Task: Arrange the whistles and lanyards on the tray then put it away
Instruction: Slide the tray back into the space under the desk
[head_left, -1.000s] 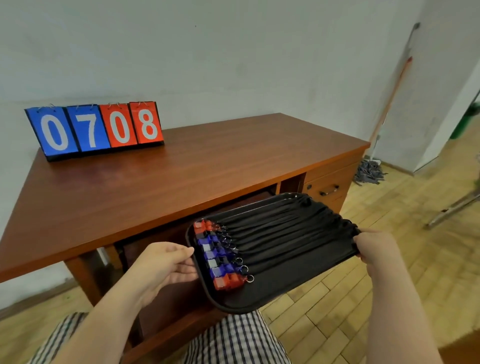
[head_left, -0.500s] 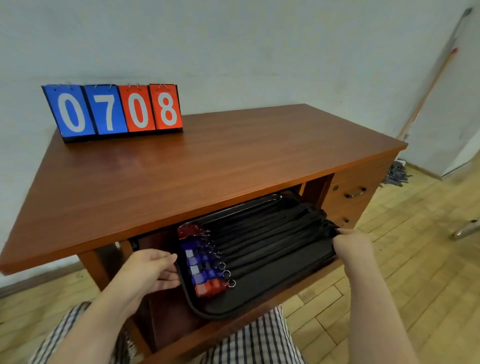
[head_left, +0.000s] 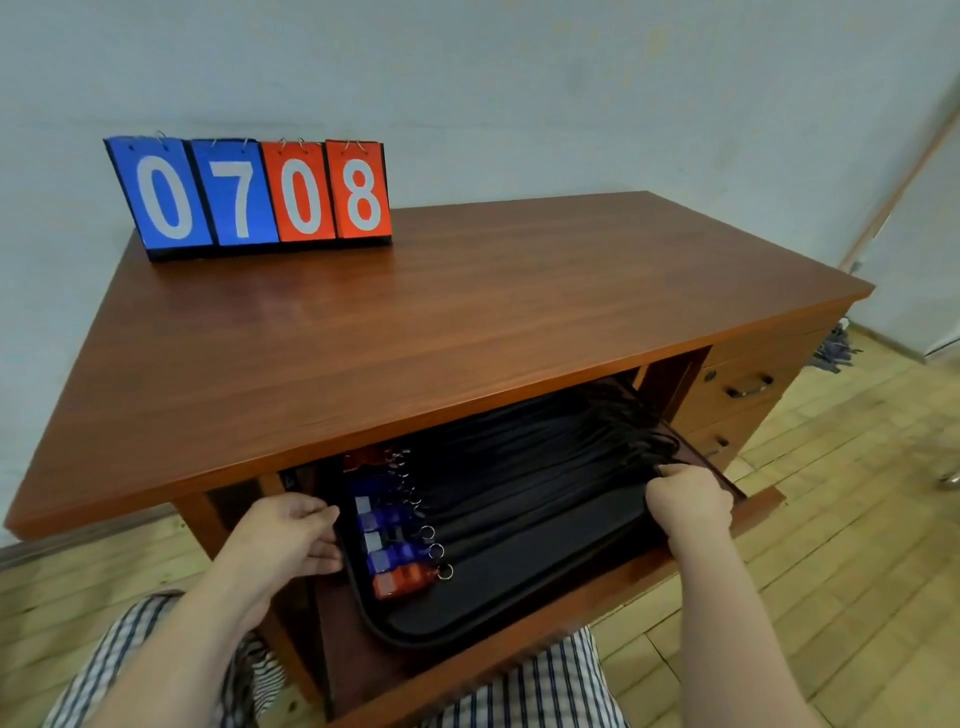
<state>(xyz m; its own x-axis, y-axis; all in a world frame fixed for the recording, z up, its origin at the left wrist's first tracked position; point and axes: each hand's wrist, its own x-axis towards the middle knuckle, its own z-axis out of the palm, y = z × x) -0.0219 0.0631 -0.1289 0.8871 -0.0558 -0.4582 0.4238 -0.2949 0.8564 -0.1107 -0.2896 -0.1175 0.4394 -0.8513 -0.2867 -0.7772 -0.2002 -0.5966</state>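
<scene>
Planks cover the floor (head_left: 857, 545); a pale wall (head_left: 519, 78) stands behind my brown table (head_left: 415, 322). A score board (head_left: 254, 197) sits at its back left corner. Under the front edge, the tray (head_left: 519, 613) of whistles (head_left: 389, 551) and lanyards (head_left: 519, 467) lies in the open drawer (head_left: 597, 603). My left hand (head_left: 291, 540) and right hand (head_left: 691, 504) grip its ends with curled fingers (head_left: 322, 517).

reddish desk (head_left: 415, 322) in smooth varnished wood with a soft sheen, black tray (head_left: 498, 618) looks like smooth satin plastic, lanyards (head_left: 519, 467) matt black woven cloth, whistles (head_left: 387, 540) see-through glossy plastic, tiny shiny metal split rings (head_left: 444, 571), pale wood-strip floor (head_left: 831, 519), matt painted wall (head_left: 519, 78)
</scene>
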